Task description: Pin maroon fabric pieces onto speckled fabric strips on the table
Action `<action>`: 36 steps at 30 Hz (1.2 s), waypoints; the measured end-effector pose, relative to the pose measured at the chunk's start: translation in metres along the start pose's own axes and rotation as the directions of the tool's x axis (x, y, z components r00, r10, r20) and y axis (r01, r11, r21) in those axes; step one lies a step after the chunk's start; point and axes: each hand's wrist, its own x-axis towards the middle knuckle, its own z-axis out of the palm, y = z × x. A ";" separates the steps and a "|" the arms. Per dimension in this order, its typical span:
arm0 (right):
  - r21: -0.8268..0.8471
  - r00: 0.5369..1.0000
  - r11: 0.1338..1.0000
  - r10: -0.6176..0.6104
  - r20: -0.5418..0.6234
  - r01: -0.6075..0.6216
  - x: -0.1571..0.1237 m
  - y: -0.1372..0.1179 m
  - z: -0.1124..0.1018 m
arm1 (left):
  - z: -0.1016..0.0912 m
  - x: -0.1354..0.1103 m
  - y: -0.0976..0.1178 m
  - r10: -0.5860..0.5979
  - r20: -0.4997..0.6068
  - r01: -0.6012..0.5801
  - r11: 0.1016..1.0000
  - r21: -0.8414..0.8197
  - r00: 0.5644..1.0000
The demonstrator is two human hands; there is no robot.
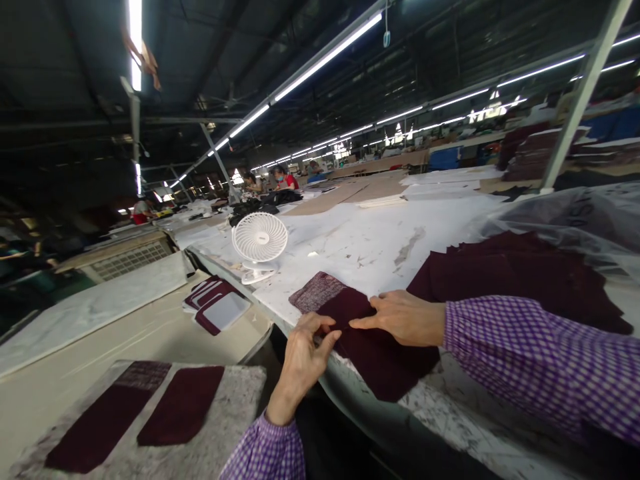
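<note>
A dark maroon fabric piece (pixel 395 363) lies at the near edge of the white table, its lower part hanging a little over the side. At its far left end is a speckled greyish-maroon section (pixel 320 291). My left hand (pixel 306 353) is at the left edge of the fabric, thumb and forefinger drawn together in a pinch on it. From the right, my right hand (pixel 400 317) rests on the same cloth, forefinger stretched out towards the left fingertips and thumb apart. Whatever lies beneath the right palm is hidden.
A white fan (pixel 260 239) stands on the white table (pixel 360 233). Stacked maroon cut pieces (pixel 515 273) lie at right beside clear plastic sheeting (pixel 565 210). Two maroon panels, one part speckled (pixel 103 427), one plain (pixel 183 405), rest on a grey mottled board (pixel 240 393). Pale-centred pieces (pixel 220 310) lie behind.
</note>
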 end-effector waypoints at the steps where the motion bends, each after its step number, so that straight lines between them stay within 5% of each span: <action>1: -0.017 1.000 1.000 0.003 0.014 -0.003 0.000 0.000 0.000 | 0.002 0.000 0.001 0.009 0.003 -0.009 1.000 0.030 1.000; 17: -0.111 0.998 0.994 0.017 -0.055 -0.023 0.001 -0.024 -0.003 | -0.004 -0.009 -0.004 0.071 0.012 -0.071 0.995 0.076 0.997; 23: -0.013 0.996 0.996 0.086 -0.025 -0.086 -0.006 0.013 0.005 | -0.002 -0.019 0.004 0.200 0.111 -0.225 0.929 0.295 0.973; 27: -0.030 0.964 0.964 0.263 0.035 -0.262 -0.014 0.044 0.000 | -0.002 -0.020 0.005 0.204 0.103 -0.226 0.925 0.305 0.974; 32: 0.319 0.966 0.918 0.257 -0.023 -0.237 -0.008 0.047 0.011 | 0.000 -0.020 0.005 0.215 0.082 -0.230 0.923 0.307 0.973; 36: 0.539 0.949 0.796 0.315 0.020 -0.276 0.003 0.037 0.027 | 0.003 -0.022 0.002 0.214 0.052 -0.220 0.933 0.284 0.975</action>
